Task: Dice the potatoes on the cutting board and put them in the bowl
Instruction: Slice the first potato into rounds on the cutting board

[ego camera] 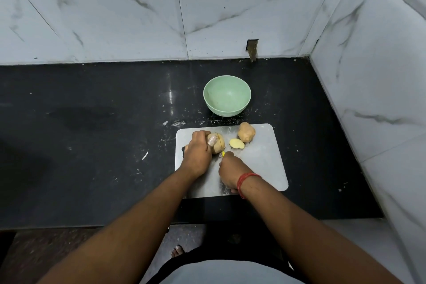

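Two bare forearms reach up from the near edge toward a pale cutting board [265, 163] lying on a black countertop [92, 145]. The right hand [230, 172], with a red thread band [245, 182] on its wrist, sits at about 6 o'clock on the board; its fingers are curled tight round a knife with a yellow handle [223, 153], of which only a sliver shows past the knuckles. The thin blade runs from there toward 12 o'clock, set into a potato [217, 144].

The left hand [197, 153] lies at the board's 9 o'clock side, palm down, its fingers bent over that potato and gripping it from the left. One finger carries a pale bandage [212, 140] and rests on top of the potato.

Just beside the blade, toward 3 o'clock, a cut slice [236, 143] lies flat on the board, yellow face up. It touches or nearly touches a second, whole potato [246, 132], which stands at the board's far edge, at about 1 o'clock.

Beyond the board, at 12 o'clock and close to its far edge without touching it, is a light green bowl [227, 112] on the countertop, upright, with no potato inside.

Farthest off, marble-patterned wall tiles [138, 18] rise behind the countertop and along the 3 o'clock side.
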### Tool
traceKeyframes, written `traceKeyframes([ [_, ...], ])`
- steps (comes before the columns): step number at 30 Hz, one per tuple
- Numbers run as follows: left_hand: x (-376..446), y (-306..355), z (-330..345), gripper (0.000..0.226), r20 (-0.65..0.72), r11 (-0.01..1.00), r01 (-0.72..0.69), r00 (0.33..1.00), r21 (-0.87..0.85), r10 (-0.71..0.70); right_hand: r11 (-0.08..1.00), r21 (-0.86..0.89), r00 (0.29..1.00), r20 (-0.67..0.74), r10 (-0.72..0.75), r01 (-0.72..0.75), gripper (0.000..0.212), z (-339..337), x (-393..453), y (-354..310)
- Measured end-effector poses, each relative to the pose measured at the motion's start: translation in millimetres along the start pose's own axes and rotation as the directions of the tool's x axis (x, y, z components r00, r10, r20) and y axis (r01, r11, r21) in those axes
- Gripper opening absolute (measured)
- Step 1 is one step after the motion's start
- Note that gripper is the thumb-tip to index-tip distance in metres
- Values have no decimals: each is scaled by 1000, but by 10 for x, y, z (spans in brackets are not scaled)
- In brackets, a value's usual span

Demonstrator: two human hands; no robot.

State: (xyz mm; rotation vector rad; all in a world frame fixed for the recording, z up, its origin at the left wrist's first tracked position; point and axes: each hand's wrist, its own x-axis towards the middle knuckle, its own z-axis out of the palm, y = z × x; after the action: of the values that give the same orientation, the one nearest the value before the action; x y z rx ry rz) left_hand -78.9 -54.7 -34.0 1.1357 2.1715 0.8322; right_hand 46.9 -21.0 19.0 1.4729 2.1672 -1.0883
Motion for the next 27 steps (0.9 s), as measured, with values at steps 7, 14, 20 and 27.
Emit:
traceKeyframes([
  [7,9,4,-12,35,4,1000,0,1000,1,0,997,-80,999,40,-18,21,17,144,-112,258],
  [14,5,-32,-2,31,-2,1000,-12,1000,-11,12,994,108,997,78,-25,16,2,89,-393,322],
  [20,23,-78,5,30,-7,997,-19,1000,-81,18,970,237,997,-58,-46,58,13,14,-486,218],
  [27,36,-104,-7,29,-10,985,-24,1000,-173,23,982,133,986,-117,-119,134,17,-6,-469,83],
])
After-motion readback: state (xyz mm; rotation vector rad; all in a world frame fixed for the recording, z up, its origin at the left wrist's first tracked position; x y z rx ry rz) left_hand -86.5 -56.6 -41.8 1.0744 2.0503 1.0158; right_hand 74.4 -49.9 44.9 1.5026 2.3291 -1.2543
